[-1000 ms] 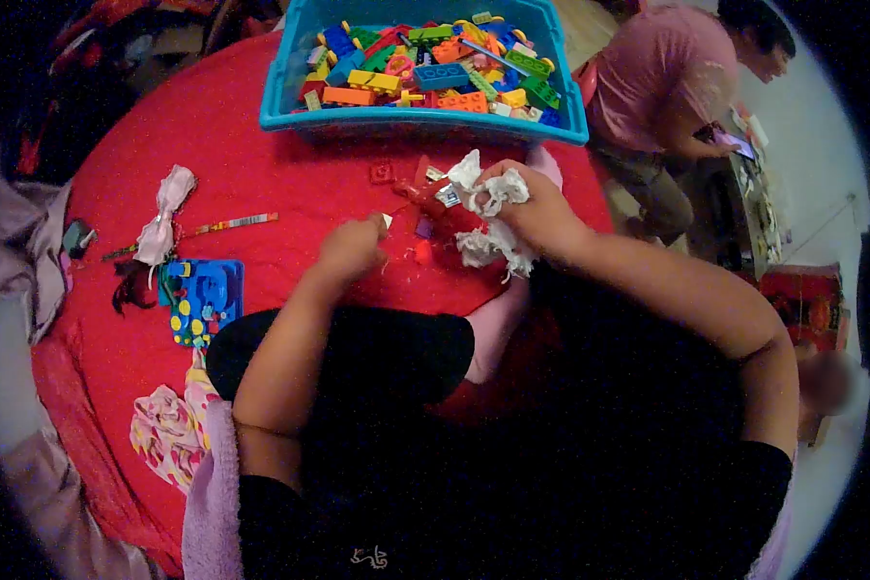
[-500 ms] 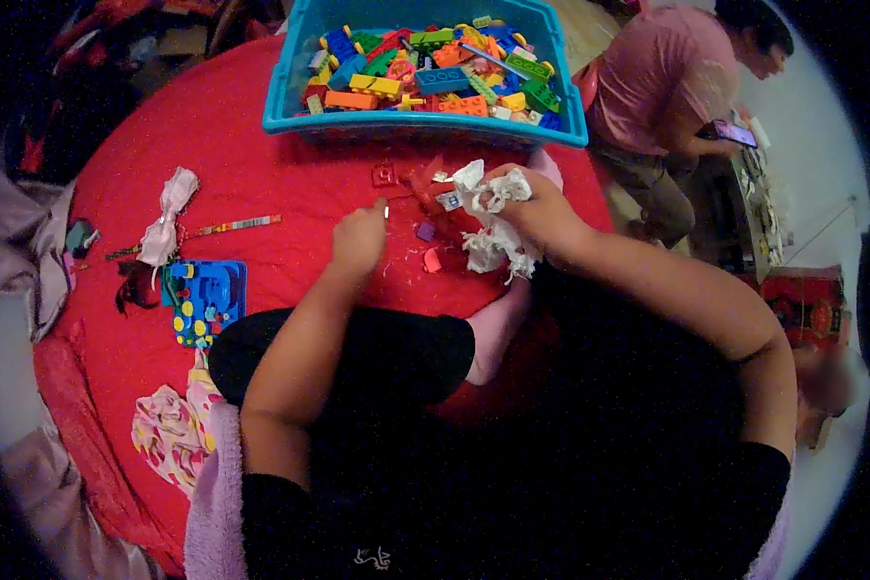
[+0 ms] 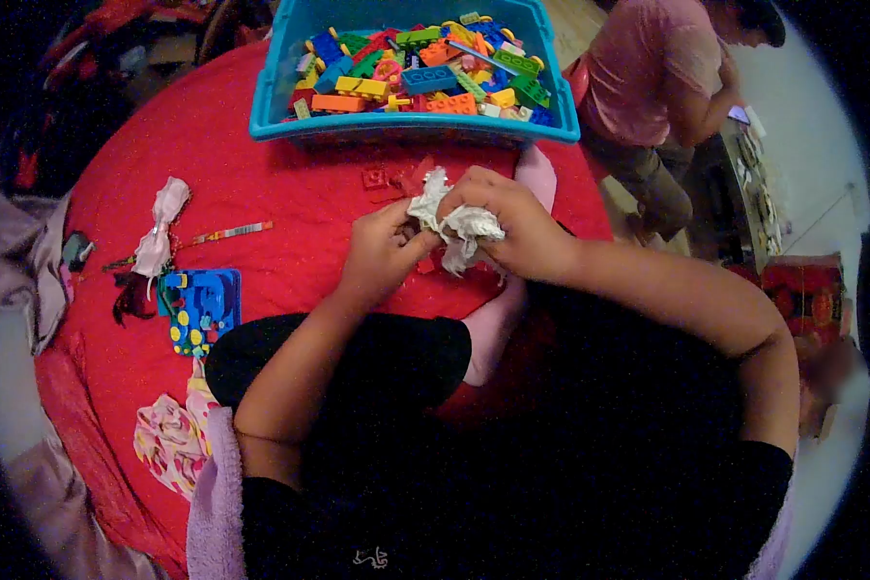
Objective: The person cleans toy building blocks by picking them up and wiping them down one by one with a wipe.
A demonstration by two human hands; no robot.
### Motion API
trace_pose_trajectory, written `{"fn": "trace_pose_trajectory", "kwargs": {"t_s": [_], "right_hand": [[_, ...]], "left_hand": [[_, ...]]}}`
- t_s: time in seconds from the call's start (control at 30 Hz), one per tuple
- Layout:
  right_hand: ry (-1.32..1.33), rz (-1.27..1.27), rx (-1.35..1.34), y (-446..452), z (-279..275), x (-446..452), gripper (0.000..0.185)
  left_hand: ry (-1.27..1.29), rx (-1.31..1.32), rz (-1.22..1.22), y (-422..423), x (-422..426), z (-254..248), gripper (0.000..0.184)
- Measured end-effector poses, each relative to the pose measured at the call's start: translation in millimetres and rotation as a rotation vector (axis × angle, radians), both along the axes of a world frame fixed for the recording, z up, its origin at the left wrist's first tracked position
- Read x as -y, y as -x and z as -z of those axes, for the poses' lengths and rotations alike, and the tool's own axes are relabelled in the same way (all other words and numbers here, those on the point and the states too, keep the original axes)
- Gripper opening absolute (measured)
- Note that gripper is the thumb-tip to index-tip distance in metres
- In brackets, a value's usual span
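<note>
My right hand (image 3: 520, 224) is closed around crumpled white tissue (image 3: 474, 227), which sticks out between and below its fingers. Right beside it, my left hand (image 3: 382, 249) has its thumb and fingers pinched together at the tissue's left edge. Whatever sits in that pinch is mostly covered by the fingers and tissue. Just beyond the hands, a small red toy brick (image 3: 374, 178) lies on the red cloth (image 3: 290, 188). Other small pieces under the hands are largely hidden.
A teal bin (image 3: 416, 129) full of colourful toy bricks stands at the far side. To the left lie a pink bow (image 3: 162, 224), a blue toy board (image 3: 206, 304) and patterned fabric (image 3: 172, 440). Another person (image 3: 648, 82) is at the upper right.
My left hand, with a small white piece at its fingertips before, has moved right to meet the tissue. My right hand has shifted slightly left, bringing the tissue between both hands.
</note>
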State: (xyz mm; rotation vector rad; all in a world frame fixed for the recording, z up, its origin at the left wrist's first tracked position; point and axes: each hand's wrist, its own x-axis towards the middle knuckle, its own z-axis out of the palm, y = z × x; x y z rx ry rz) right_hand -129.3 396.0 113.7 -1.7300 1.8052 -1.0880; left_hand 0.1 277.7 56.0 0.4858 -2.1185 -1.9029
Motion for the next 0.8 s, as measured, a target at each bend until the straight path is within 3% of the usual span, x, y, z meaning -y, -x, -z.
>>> {"fn": "trace_pose_trajectory", "kwargs": {"t_s": [0.07, 0.23, 0.3, 0.37, 0.4, 0.47, 0.63, 0.7, 0.8], "right_hand": [[-0.036, 0.022, -0.005, -1, 0, 2, 0.029], [-0.133, 0.125, -0.144, 2, 10, 1, 0.027], [-0.159, 0.305, 0.008, 8, 17, -2, 0.026], [-0.230, 0.290, 0.097, 12, 17, -2, 0.027], [-0.192, 0.307, 0.142, 10, 17, -1, 0.027], [-0.154, 0.325, 0.186, 8, 15, -1, 0.027], [0.014, -0.051, -0.120, -4, -2, 4, 0.030], [-0.050, -0.031, -0.121, -6, -5, 4, 0.033], [-0.104, 0.015, -0.202, -4, -7, 5, 0.032]], "left_hand": [[0.303, -0.160, -0.046, -3, 3, 4, 0.019], [0.338, -0.194, -0.114, -2, -1, -2, 0.016], [0.366, -0.221, -0.150, -2, 1, -1, 0.015], [-0.232, -0.012, -0.104, -1, 5, 1, 0.015], [-0.234, -0.014, -0.108, -1, 8, 3, 0.015], [-0.600, 0.055, -0.055, -1, 14, 9, 0.019], [-0.686, 0.009, 0.015, -2, 0, 5, 0.023], [-0.670, -0.052, -0.023, -3, -3, 5, 0.025], [-0.583, -0.018, 0.192, -5, 4, 14, 0.027]]}}
